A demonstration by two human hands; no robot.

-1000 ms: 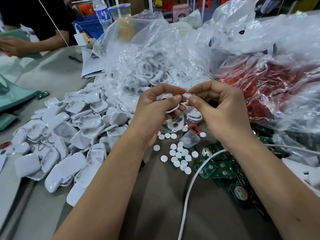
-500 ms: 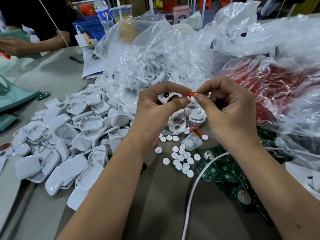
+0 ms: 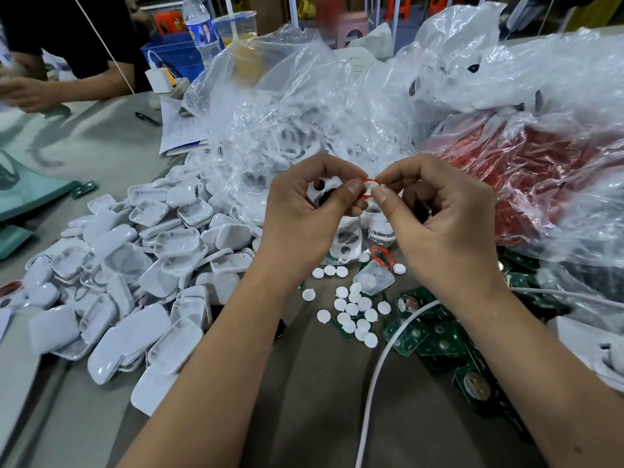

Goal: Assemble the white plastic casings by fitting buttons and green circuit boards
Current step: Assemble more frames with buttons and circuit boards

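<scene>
Both hands are raised above the middle of the desk point(image 3: 101, 136), working a small red ring point(image 3: 368, 188) against a white casing point(image 3: 324, 192). The left hand point(image 3: 304, 217) has its fingers curled round the casing, thumb tip pressed on the ring's near side; the right hand point(image 3: 445, 224) pinches the ring's other side between thumb and forefinger. To do this well, I'd say the left hand should keep the casing steady while the ring is seated evenly, without twisting it. The loose white buttons point(image 3: 354, 309) lie on the desk just below the hands, the green circuit boards point(image 3: 435, 342) beside them toward the right edge, and finished-looking casings point(image 3: 141, 282) are heaped toward the left edge. A spare red ring point(image 3: 381, 256) rests under the right hand.
</scene>
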